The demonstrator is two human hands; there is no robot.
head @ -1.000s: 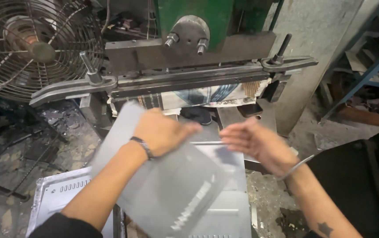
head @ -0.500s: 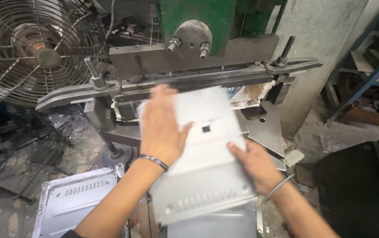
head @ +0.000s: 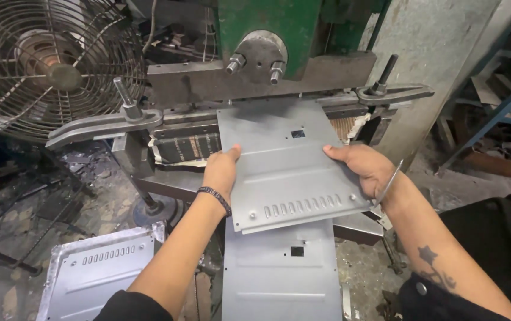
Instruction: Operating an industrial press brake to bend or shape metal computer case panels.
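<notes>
I hold a grey sheet-metal panel [head: 285, 163] with a small square hole and a row of slots near its front edge. My left hand [head: 222, 168] grips its left edge and my right hand [head: 365, 168] grips its right edge. The panel's far end reaches under the green press machine [head: 267, 35], below its dark steel bar [head: 232, 80]. A second, similar panel [head: 282, 270] lies flat underneath, nearer to me.
A large caged fan [head: 47, 65] stands at the upper left. Another slotted panel [head: 98, 267] lies low on the left over a littered floor. Long clamp arms [head: 104, 125] stick out on both sides of the press. Blue shelving [head: 505, 101] is at the right.
The panel has been turned flat and slid forward into the press. My left hand moved from on top of the sheet to its left edge; my right hand shifted to the right edge.
</notes>
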